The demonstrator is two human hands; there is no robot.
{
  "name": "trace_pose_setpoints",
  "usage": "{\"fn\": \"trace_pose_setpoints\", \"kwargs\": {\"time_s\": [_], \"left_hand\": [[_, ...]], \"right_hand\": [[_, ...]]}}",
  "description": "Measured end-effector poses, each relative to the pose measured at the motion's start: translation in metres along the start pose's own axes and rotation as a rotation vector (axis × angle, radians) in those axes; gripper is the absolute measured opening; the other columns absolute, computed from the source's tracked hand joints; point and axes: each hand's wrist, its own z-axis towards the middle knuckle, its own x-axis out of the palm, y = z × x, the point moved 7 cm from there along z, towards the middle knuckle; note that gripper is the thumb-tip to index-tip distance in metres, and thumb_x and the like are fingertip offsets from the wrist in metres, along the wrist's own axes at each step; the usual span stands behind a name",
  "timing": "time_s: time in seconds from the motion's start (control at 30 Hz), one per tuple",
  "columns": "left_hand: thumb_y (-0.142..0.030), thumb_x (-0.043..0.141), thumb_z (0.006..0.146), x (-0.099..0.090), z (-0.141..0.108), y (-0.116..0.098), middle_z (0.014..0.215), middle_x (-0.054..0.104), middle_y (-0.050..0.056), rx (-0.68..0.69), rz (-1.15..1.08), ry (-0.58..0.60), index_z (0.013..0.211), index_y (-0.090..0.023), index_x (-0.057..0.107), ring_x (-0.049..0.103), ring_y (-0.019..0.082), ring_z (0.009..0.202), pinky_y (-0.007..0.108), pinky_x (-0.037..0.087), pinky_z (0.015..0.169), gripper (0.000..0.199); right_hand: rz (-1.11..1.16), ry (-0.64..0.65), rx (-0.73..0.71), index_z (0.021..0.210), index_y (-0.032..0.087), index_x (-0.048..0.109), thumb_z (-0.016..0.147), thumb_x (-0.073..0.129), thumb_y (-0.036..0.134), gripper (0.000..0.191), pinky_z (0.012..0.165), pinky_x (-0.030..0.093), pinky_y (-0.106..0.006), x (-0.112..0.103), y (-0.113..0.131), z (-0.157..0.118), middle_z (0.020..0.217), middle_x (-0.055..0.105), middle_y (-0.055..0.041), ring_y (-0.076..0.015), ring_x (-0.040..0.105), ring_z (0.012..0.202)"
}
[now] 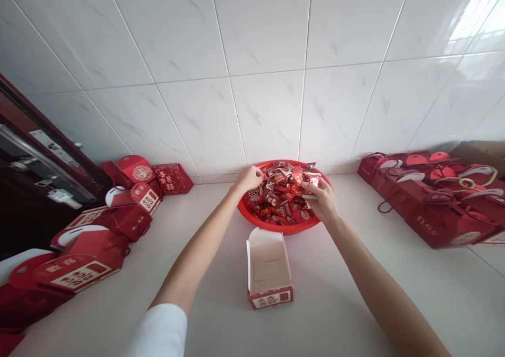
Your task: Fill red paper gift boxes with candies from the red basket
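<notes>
The red basin [248,215] stands near the tiled wall [268,115] and is full of wrapped candies [276,201]. The open box [272,299] lies in front of the basin, on the person's side. Its long axis runs from the basin towards the person, only a little turned. The open side looks up, the pale flap rises at the basin end, and the printed short end faces the person. I cannot tell if the flap touches the basin.

The right hand [325,199] is over the right part of the basin; its fingers pinch red-and-white packets [313,179]. The left hand [250,178] is at the left rim of the basin with its fingers bent, but I cannot tell whether they pinch a candy.

The printed end of the box carries double-happiness characters on a pale panel. To the left of the basin, red gift boxes [90,262] show the same sign, and a red packet [173,179] bears large gold characters. To the right of the basin, one of the dark red boxes [442,225] has gold writing, too small for me to read.
</notes>
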Motion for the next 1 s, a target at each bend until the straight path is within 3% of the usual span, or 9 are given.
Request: {"fn": "trace_pose_setpoints", "kwargs": {"time_s": [0.13, 0.37, 0.63, 0.73, 0.83, 0.9, 1.0], "left_hand": [[-0.014, 0.068, 0.067, -0.009, 0.011, 0.005, 0.078, 0.074, 0.010, -0.074, 0.079, -0.078, 0.059, -0.021, 0.063, 0.066, 0.027, 0.084, 0.033, 0.045, 0.073, 0.012], [-0.017, 0.080, 0.058, 0.006, 0.016, 0.015, 0.062, 0.066, 0.001, -0.112, 0.049, -0.048, 0.060, -0.019, 0.060, 0.065, 0.025, 0.078, 0.030, 0.045, 0.073, 0.020], [-0.001, 0.075, 0.055, 0.009, 0.012, 0.006, 0.081, 0.072, 0.003, 0.020, -0.256, -0.114, 0.100, -0.016, 0.073, 0.069, 0.022, 0.084, 0.035, 0.053, 0.085, 0.047], [-0.007, 0.071, 0.063, 0.004, 0.000, -0.006, 0.088, 0.074, 0.005, 0.122, -0.369, -0.128, 0.088, -0.017, 0.076, 0.070, 0.022, 0.091, 0.038, 0.054, 0.093, 0.027], [-0.019, 0.075, 0.068, -0.012, -0.025, -0.024, 0.099, 0.074, 0.008, 0.328, -0.557, -0.184, 0.072, -0.020, 0.077, 0.068, 0.023, 0.104, 0.040, 0.053, 0.098, 0.005], [-0.027, 0.079, 0.070, -0.022, -0.047, -0.035, 0.106, 0.073, 0.009, 0.442, -0.675, -0.184, 0.071, -0.021, 0.078, 0.068, 0.024, 0.106, 0.039, 0.055, 0.096, 0.006], [-0.034, 0.076, 0.079, -0.027, -0.082, -0.047, 0.104, 0.075, 0.010, 0.487, -0.697, -0.091, 0.076, -0.022, 0.080, 0.070, 0.023, 0.100, 0.037, 0.057, 0.091, 0.013]], "right_hand": [[-0.009, 0.004, -0.005, 0.082, 0.022, 0.070, 0.053, 0.092, 0.024, 0.037, 0.065, 0.057, -0.028, -0.001, -0.001, 0.001, 0.083, 0.074, 0.0011, -0.0170, 0.069, 0.072], [-0.012, 0.010, -0.029, 0.083, 0.022, 0.071, 0.052, 0.092, 0.024, 0.038, 0.067, 0.059, -0.030, 0.001, 0.000, -0.001, 0.086, 0.076, -0.0001, -0.0194, 0.071, 0.076], [-0.034, 0.018, -0.053, 0.086, 0.022, 0.071, 0.050, 0.093, 0.025, 0.042, 0.064, 0.059, -0.031, 0.003, 0.000, -0.002, 0.085, 0.077, -0.0001, -0.0206, 0.071, 0.075], [-0.054, 0.020, -0.060, 0.086, 0.023, 0.071, 0.051, 0.093, 0.026, 0.041, 0.063, 0.059, -0.031, 0.002, -0.001, -0.002, 0.084, 0.076, 0.0001, -0.0209, 0.071, 0.074], [-0.067, 0.027, -0.070, 0.084, 0.022, 0.070, 0.050, 0.093, 0.027, 0.041, 0.064, 0.059, -0.032, 0.004, 0.001, -0.003, 0.083, 0.076, 0.0002, -0.0211, 0.071, 0.074], [-0.071, 0.035, -0.064, 0.083, 0.022, 0.070, 0.049, 0.093, 0.026, 0.041, 0.065, 0.060, -0.032, 0.007, 0.003, -0.005, 0.081, 0.076, 0.0005, -0.0208, 0.071, 0.073], [-0.083, 0.071, -0.012, 0.080, 0.022, 0.071, 0.049, 0.094, 0.026, 0.039, 0.068, 0.060, -0.032, 0.015, 0.007, -0.012, 0.079, 0.075, 0.0005, -0.0205, 0.071, 0.075]]}}
